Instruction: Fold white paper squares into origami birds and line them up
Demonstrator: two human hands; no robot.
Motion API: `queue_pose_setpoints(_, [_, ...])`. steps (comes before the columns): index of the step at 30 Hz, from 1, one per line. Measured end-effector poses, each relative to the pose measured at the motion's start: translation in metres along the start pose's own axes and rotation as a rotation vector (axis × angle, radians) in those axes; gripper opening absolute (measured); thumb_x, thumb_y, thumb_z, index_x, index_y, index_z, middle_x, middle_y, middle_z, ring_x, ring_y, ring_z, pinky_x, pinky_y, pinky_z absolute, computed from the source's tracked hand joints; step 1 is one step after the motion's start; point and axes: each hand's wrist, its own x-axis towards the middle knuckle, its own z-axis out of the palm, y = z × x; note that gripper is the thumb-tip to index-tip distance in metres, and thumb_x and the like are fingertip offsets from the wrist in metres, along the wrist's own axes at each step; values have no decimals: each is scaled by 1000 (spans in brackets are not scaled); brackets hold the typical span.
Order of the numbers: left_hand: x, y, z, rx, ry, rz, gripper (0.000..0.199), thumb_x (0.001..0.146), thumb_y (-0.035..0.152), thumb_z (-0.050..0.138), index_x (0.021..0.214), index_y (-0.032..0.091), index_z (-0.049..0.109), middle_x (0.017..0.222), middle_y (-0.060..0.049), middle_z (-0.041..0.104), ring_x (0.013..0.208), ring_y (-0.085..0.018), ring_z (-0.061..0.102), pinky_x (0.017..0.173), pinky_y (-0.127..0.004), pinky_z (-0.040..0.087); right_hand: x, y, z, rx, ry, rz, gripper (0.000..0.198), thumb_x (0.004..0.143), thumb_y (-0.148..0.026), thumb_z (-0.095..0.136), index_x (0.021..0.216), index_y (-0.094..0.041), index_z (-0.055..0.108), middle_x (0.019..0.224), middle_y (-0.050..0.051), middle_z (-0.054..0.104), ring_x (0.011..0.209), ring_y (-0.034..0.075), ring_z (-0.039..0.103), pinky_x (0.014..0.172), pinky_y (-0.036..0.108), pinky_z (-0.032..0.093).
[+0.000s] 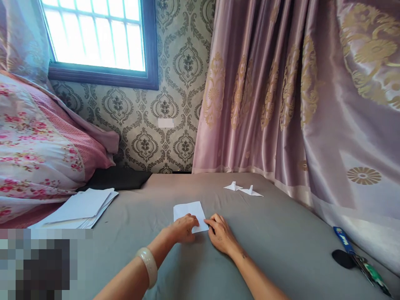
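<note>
A white sheet of paper lies flat on the grey cloth, in front of me near the middle. Over its lower part rests my left hand, fingers bent and pressed together on the paper; a pale bangle circles that wrist. My right hand is at the sheet's right edge, its fingers curled and closed on the edge, with the fingertips partly hidden. Farther back to the right stand two small folded paper cranes, side by side.
A stack of white paper lies at the left, beside a black flat item and floral bedding. At the far right are a blue-handled tool and a black oval object. Curtains hang behind the grey surface.
</note>
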Motion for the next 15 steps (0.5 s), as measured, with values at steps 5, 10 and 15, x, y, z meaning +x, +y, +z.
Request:
queue_pose_setpoints(5, [1,-1,-2,4,-78,-33,44,65,7,60,107,20,63,110,-6,69,102,-22,64,89,-30,50,3,3,1,11,-36,4,42,84,-11,47,119,-25,66,104,7,62,99,19,55,91,29,42])
queue_pose_setpoints(10, [2,8,2,23,-113,-102,41,72,3,52,109,18,61,111,-9,65,103,-24,63,89,-33,48,14,9,5,66,-90,11,40,84,-11,47,118,-19,66,104,8,62,102,20,54,94,30,40])
queue_pose_setpoints(15, [4,21,4,95,-109,-165,24,78,7,49,97,15,61,98,-12,64,94,-27,62,83,-36,48,18,11,7,112,-92,24,36,83,-11,48,112,-19,68,98,7,63,95,19,55,90,29,42])
